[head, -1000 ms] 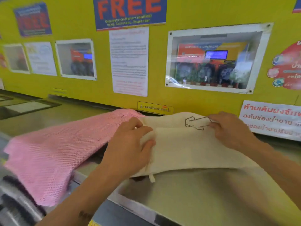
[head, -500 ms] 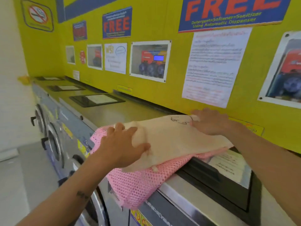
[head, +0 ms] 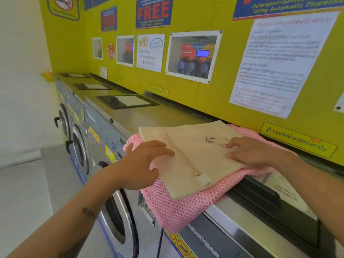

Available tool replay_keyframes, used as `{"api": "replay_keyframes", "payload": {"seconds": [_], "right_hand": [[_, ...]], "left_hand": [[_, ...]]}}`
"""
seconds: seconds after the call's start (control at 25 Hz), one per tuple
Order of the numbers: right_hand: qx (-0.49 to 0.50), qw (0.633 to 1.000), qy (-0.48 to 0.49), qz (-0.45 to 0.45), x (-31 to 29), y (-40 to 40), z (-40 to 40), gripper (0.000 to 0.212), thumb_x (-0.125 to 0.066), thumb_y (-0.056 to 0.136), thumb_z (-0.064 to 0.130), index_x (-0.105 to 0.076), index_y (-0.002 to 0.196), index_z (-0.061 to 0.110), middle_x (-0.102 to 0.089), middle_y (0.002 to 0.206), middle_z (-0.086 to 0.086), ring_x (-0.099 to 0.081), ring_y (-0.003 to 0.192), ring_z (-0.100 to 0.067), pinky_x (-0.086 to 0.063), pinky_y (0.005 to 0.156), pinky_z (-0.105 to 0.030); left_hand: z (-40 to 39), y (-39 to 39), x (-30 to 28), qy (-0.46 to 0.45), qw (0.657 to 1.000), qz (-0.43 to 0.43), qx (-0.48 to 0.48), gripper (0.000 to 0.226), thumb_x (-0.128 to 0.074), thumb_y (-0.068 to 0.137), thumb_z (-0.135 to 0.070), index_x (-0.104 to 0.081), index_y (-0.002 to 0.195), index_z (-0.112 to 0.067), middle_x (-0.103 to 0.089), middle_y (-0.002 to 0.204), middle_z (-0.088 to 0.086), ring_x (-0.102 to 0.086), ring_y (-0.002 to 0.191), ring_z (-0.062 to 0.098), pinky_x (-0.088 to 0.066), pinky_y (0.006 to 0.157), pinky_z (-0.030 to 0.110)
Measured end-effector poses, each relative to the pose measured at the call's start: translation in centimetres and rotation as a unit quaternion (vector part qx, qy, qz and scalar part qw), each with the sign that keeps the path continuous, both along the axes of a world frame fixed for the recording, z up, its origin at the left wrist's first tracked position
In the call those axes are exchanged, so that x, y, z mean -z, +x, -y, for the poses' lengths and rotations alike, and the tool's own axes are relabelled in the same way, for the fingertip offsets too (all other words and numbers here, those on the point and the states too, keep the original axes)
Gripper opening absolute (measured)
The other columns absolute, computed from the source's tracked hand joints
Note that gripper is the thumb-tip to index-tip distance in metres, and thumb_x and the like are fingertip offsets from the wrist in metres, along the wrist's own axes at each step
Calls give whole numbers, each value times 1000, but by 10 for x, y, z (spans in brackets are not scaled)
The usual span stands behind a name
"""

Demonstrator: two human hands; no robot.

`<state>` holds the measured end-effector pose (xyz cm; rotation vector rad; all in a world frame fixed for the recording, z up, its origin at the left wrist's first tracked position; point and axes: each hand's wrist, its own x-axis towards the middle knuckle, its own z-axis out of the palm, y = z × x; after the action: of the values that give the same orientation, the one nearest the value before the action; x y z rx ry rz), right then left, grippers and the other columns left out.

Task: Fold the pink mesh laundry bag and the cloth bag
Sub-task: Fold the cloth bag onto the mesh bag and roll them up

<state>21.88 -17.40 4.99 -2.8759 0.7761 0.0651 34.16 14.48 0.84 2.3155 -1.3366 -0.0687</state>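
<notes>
Both forearms enter from the bottom edge, the left from 7 o'clock and the right from 4 o'clock. The left hand is palm down with fingers spread and loosely curved, tips toward 2 o'clock. The right hand lies flat, palm down, fingers together and pointing toward 9 o'clock, gripping nothing.
</notes>
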Motion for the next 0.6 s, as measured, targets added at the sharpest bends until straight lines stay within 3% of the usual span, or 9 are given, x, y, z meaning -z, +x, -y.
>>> {"api": "replay_keyframes", "payload": {"seconds": [0.12,0.2,0.28,0.36,0.44,0.52,0.6], "right_hand": [[-7,997,-15,71,4,-4,-3,11,-61,92,35,-63,98,26,-61,123,0,-54,102,-17,-38,80,-32],[-13,997,-44,65,-1,-10,-6,8,-63,91,31,-63,86,25,-65,114,-1,-57,98,-18,-41,79,-32],[-7,998,-51,29,-14,-20,-10,3,-62,92,30,-65,91,29,-64,119,1,-57,104,-18,-42,84,-31],[0,999,-45,7,-29,-32,-22,22,-60,93,29,-63,115,32,-58,132,1,-54,115,-18,-41,92,-30],[-36,996,-52,59,-40,-38,-51,37,-60,93,30,-56,129,33,-55,138,2,-52,122,-16,-40,98,-32],[-104,989,-26,102,-44,-40,-99,44,-60,90,37,-51,134,36,-52,142,6,-49,126,-13,-40,102,-32],[-175,984,-13,30,-34,-41,-151,69,-61,83,54,-36,144,34,-41,149,5,-41,134,-18,-37,109,-39]], "left_hand": [[-1,-5,3,-32,999,16,31,56,-66,83,-28,-47,130,-53,-33,148,-19,-17,143,6,4,117,61],[6,-10,4,-77,996,27,46,43,-67,83,-32,-57,120,-51,-42,141,-20,-27,138,5,-7,117,61],[8,-14,4,-107,992,27,61,38,-61,83,-26,-62,114,-48,-48,136,-20,-36,132,4,-19,115,57],[4,-12,5,-107,992,40,59,53,-54,80,-14,-58,122,-46,-46,140,-17,-36,134,6,-24,114,55],[-4,-8,14,-75,995,54,28,75,-53,75,-6,-42,137,-47,-32,151,-13,-25,142,12,-19,117,56],[-11,-5,28,-12,998,54,-3,99,-56,73,-2,-12,148,-50,-8,161,-11,-4,149,14,-6,119,57],[-13,-3,44,40,995,88,-8,116,-63,74,-6,17,148,-47,17,161,-11,15,149,14,4,119,58]]}}
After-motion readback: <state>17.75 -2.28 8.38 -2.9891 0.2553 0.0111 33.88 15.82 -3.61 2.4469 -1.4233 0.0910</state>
